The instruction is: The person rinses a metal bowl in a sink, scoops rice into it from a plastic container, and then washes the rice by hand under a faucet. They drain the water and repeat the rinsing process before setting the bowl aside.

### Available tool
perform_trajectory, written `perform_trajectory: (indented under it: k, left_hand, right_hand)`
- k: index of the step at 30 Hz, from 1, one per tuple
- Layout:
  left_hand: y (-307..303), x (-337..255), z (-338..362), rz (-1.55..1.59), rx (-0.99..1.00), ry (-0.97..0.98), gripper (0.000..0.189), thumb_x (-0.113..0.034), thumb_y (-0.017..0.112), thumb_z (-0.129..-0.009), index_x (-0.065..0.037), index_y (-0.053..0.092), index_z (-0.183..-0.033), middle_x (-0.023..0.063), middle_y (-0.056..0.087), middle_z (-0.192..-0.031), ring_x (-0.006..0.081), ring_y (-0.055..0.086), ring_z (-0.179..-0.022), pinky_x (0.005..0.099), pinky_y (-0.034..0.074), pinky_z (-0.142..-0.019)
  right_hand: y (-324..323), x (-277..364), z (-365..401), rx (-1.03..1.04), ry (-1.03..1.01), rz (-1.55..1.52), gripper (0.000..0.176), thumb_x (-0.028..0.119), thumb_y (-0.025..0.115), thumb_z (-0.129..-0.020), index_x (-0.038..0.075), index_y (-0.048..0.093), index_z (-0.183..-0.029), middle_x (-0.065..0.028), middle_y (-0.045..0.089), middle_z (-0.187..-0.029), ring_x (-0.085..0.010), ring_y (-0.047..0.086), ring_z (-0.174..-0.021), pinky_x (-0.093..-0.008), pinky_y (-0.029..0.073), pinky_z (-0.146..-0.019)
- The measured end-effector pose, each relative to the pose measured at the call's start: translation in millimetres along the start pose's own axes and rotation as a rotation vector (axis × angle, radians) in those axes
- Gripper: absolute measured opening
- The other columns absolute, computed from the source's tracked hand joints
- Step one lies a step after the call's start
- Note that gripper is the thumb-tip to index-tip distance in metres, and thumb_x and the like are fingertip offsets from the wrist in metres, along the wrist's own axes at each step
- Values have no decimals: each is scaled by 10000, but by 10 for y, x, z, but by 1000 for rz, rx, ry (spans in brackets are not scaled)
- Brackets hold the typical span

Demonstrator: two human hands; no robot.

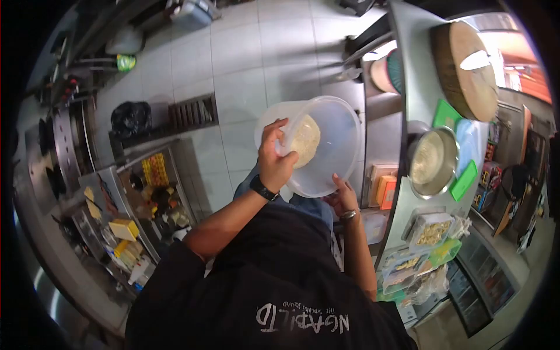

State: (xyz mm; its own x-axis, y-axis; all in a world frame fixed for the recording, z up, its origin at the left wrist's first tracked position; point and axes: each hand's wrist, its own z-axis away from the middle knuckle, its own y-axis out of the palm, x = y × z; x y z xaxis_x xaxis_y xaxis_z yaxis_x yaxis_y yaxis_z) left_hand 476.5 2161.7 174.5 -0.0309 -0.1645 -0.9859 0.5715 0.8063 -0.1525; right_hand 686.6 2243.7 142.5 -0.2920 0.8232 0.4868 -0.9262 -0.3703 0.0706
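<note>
A translucent white plastic tub [341,137] is held tilted in front of my body, with a pale, grainy mass [307,143] lying inside toward its left side. My left hand [276,156] grips the left rim, thumb over the edge. Below the tub's lower right rim, my right hand [344,198] holds the edge, its thumb at the rim and the other fingers partly hidden beneath. On the counter to the right stands a metal bowl [446,166] containing a similar pale mass.
The steel counter [415,93] runs along the right, bearing a round wooden block [466,70], green items and a container of food pieces [430,230]. A black bag [130,118] and floor grate [192,111] lie left. Shelves with yellow boxes [124,229] stand lower left.
</note>
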Motion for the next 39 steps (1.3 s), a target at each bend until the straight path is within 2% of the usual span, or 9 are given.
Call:
perform_trajectory:
  k: [5, 8, 14, 20, 23, 27, 32, 34, 39]
  left_hand:
    - [341, 845, -161, -147, 297, -55, 313, -58, 616, -661, -9, 454, -925, 170, 431, -1267, 307, 413, -1194, 409, 340, -965]
    - [535, 1402, -344, -726, 347, 123, 654, -544, 707, -689, -61, 442, -1041, 166, 474, -1229, 312, 481, -1111, 663, 306, -860]
    - [-2, 2391, 360, -847, 671, -460, 647, -589, 564, -771, -97, 473, -1181, 99, 536, -1208, 292, 477, -1149, 654, 304, -890]
    - [-731, 2675, 1408, -1039, 989, -853, 737, -587, 579, -749, -174, 390, -1329, 81, 255, -1454, 385, 268, -1304, 683, 273, -946]
    - [-635, 2646, 1444, -1135, 1078, -885, 756, -577, 601, -733, -210, 370, -1352, 60, 121, -1502, 451, 174, -1321, 680, 312, -917]
    - [-445, 2624, 1372, -1276, 1145, -914, 732, -549, 608, -740, -237, 371, -1359, 59, 66, -1515, 496, 146, -1310, 654, 353, -891]
    - [-432, 2597, 1346, -1361, 1194, -836, 710, -542, 609, -739, -235, 403, -1345, 65, 66, -1515, 488, 186, -1296, 622, 382, -869]
    - [-493, 2636, 1382, -1358, 1178, -797, 704, -526, 620, -734, -233, 414, -1340, 66, 65, -1512, 484, 216, -1279, 613, 389, -862]
    - [-582, 2642, 1412, -1385, 1211, -768, 700, -523, 624, -734, -243, 411, -1339, 62, 53, -1510, 482, 225, -1276, 607, 389, -872]
  right_hand:
    - [-374, -716, -747, 122, 226, -423, 436, 54, 453, -845, -58, 384, -1260, -137, 556, -1119, -285, 575, -1019, -408, 520, -822]
    - [-989, -1235, -1517, -192, 143, -376, 422, 118, 389, -868, -54, 405, -1253, -192, 575, -1129, -279, 592, -1000, -340, 534, -709]
    - [-2147, -1110, -3010, -293, 106, -1125, 466, 16, 258, -865, -112, 235, -1313, -351, 377, -1262, -482, 455, -1121, -519, 497, -905]
    - [-2750, -605, -3672, -318, -152, -1228, 468, 42, 236, -886, -102, 213, -1331, -315, 373, -1288, -507, 444, -1109, -524, 515, -881]
    - [-2747, -407, -3671, -536, -163, -1294, 585, 212, 471, -870, -125, 269, -1303, -316, 378, -1262, -447, 476, -1094, -426, 482, -872]
    - [-2576, -57, -3144, -936, -350, -437, 627, 278, 541, -829, -54, 321, -1313, -224, 473, -1100, -348, 520, -966, -412, 466, -841]
    - [-2729, 461, -3678, -912, -243, 214, 683, 359, 628, -777, 34, 387, -1327, -109, 592, -898, -223, 576, -807, -395, 446, -803]
    - [-2919, 496, -4086, -980, -211, 1214, 593, 263, 703, -732, 69, 496, -1252, -183, 549, -1211, -272, 585, -1035, -344, 446, -907]
    - [-3318, 383, -4563, -935, -90, 1277, 415, 305, 692, -755, 88, 620, -1102, -147, 611, -1107, -258, 594, -1017, -339, 439, -911]
